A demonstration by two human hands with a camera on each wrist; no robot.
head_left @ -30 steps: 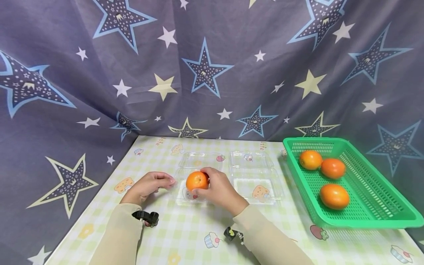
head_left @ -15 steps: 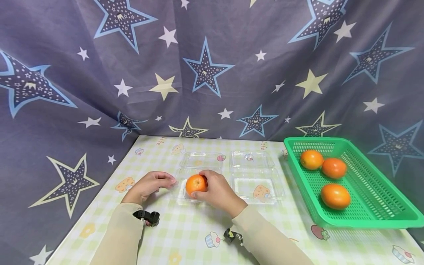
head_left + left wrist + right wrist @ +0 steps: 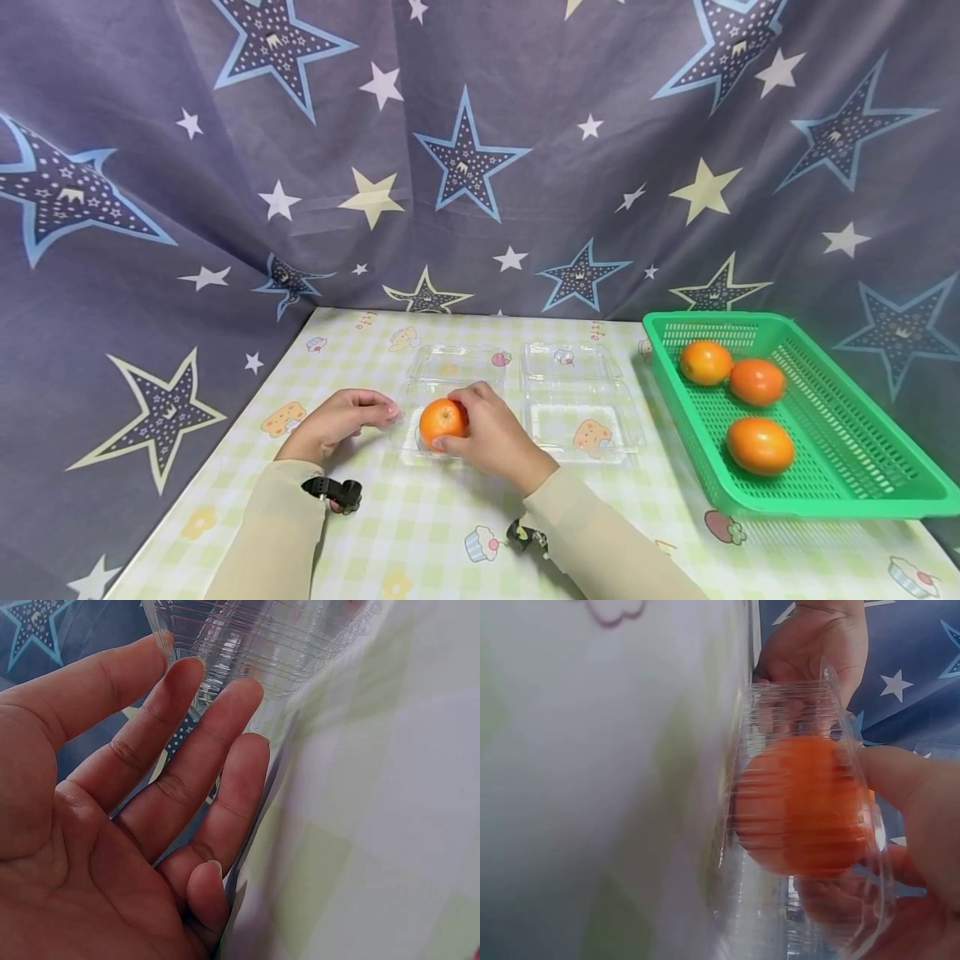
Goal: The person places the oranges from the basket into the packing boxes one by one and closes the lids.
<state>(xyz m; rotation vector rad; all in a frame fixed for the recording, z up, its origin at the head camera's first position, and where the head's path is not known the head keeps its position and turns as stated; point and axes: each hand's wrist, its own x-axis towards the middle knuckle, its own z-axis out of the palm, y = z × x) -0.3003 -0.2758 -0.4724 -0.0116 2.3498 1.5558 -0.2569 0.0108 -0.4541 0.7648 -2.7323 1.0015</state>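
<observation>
My right hand [image 3: 491, 433] grips an orange [image 3: 441, 423] inside the left clear plastic clamshell container [image 3: 416, 454]. Through the container wall in the right wrist view, the orange [image 3: 802, 806] sits low, close to the container's bottom, with the thumb and fingers around its near side. My left hand [image 3: 345, 421] is at the left side of the same container. In the left wrist view its fingers [image 3: 176, 784] are loosely extended, with the tips right at the ribbed wall and rim of the container [image 3: 255, 645]. The container's lid [image 3: 457, 360] lies opened back behind it.
A second clear clamshell container [image 3: 626, 437] stands opened to the right of the first. Farther right, a green plastic basket [image 3: 862, 504] holds three oranges [image 3: 759, 446]. A checked cloth covers the table [image 3: 390, 517]; a star-patterned curtain [image 3: 465, 250] hangs behind and at the left.
My right hand has lowered the orange slightly and moved it a little left within the container, turning it a bit. The left hand keeps its place at the container's side.
</observation>
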